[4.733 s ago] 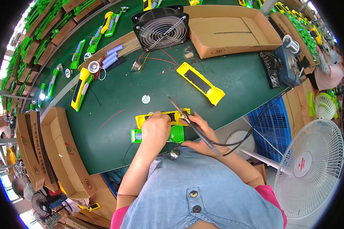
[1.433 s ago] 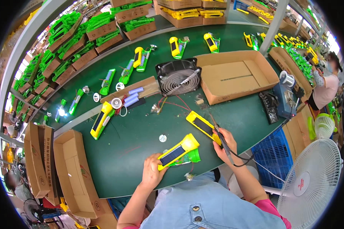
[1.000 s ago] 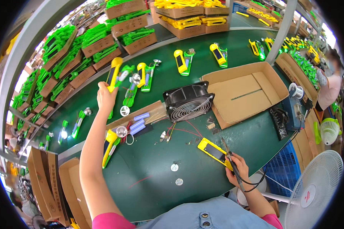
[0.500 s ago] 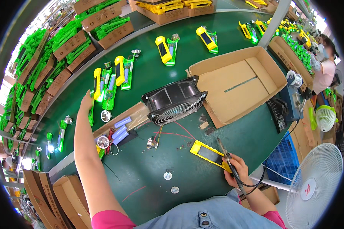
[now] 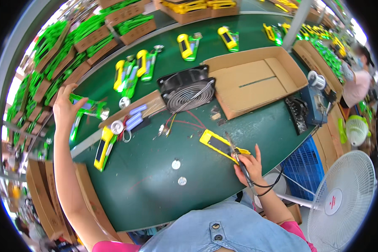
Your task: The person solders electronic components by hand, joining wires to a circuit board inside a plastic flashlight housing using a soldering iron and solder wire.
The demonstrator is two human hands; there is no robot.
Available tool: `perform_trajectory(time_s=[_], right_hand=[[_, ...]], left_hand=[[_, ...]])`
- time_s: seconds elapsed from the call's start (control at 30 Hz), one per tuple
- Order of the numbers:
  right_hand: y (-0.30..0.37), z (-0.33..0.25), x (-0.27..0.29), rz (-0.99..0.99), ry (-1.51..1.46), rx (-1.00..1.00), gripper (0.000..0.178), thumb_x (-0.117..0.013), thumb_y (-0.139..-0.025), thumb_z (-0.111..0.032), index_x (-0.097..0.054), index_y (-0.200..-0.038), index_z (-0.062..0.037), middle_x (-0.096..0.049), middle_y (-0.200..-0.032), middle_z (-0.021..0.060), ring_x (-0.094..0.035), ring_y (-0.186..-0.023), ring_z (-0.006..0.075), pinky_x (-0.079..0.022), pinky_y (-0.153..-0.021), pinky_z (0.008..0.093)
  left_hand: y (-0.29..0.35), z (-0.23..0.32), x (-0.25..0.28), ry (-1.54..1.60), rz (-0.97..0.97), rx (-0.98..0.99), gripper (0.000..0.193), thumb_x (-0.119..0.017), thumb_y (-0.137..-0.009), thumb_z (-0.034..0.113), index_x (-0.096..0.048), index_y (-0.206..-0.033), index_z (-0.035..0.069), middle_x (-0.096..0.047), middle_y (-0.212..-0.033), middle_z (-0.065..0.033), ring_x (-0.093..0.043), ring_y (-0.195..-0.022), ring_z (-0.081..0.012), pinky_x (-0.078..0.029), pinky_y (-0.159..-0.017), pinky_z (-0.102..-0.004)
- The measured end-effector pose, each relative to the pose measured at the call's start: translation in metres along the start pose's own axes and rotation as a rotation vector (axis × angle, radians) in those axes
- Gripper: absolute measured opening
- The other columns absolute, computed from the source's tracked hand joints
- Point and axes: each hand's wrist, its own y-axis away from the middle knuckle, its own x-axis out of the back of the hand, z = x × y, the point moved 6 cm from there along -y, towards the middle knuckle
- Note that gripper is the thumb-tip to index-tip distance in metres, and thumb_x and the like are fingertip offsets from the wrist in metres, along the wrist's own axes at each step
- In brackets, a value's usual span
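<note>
My left hand [image 5: 66,108] is at the far left, thumb and fingers closed around one end of a green lamp housing [image 5: 92,108], which has a round reflector at its other end. My right hand [image 5: 250,168] grips a soldering iron [image 5: 242,164], its tip pointing up and away from me. Against those fingers lies a yellow housing [image 5: 216,143] with a dark panel; whether they also pinch it I cannot tell. Nearer my left arm, a yellow-and-green lamp [image 5: 104,147] rests on the green table beside a reflector [image 5: 116,127] and several blue battery cells [image 5: 134,119].
A black fan [image 5: 188,90] stands mid-table beside a shallow cardboard box [image 5: 256,84]. Further back are several yellow-and-green lamps [image 5: 184,46]. Right are a solder spool [image 5: 316,80], a blue soldering station [image 5: 313,103] and a white fan [image 5: 336,201]. Another person [image 5: 356,80] works far right.
My left hand has shifted left and lifted the green housing's end, turning it crosswise. The yellow-and-green lamp once mostly behind my left arm now shows. My right hand keeps the iron; the view has tilted.
</note>
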Motion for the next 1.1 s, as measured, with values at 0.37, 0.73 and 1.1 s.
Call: perform_trajectory(time_s=[0.37,0.73,1.1], right_hand=[[-0.003,0.007,-0.003,-0.11,-0.129,-0.143,0.033,-0.056,-0.073,0.005,-0.054,-0.104,-0.0063,-0.064,-0.095,0.0051,-0.062,-0.086,0.02,-0.023,-0.105,0.0477],[0.008,0.003,0.003,-0.038,-0.225,-0.081,0.035,-0.052,-0.076,0.007,-0.048,-0.108,-0.0058,-0.063,-0.102,0.0043,-0.061,-0.091,0.0233,-0.031,-0.102,0.0458],[0.011,0.003,-0.005,-0.127,-0.258,-0.125,0.027,-0.052,-0.079,0.004,-0.049,-0.105,-0.0045,-0.065,-0.097,0.008,-0.062,-0.088,0.026,-0.034,-0.101,0.0441]], left_hand=[[0.281,0.165,-0.054,1.03,-0.24,0.722,0.013,-0.072,-0.065,0.005,-0.062,-0.075,0.004,-0.059,-0.08,-0.0079,-0.057,-0.082,-0.0198,-0.043,-0.075,-0.0315],[0.226,0.269,-0.025,0.643,-0.229,0.033,0.026,-0.068,-0.067,0.007,-0.061,-0.092,0.006,-0.061,-0.09,-0.01,-0.057,-0.083,-0.0268,-0.043,-0.074,-0.035],[0.232,0.28,-0.065,1.521,-0.464,0.201,0.01,-0.063,-0.072,-0.006,-0.065,-0.079,0.001,-0.062,-0.077,-0.007,-0.059,-0.073,-0.0187,-0.045,-0.077,-0.033]])
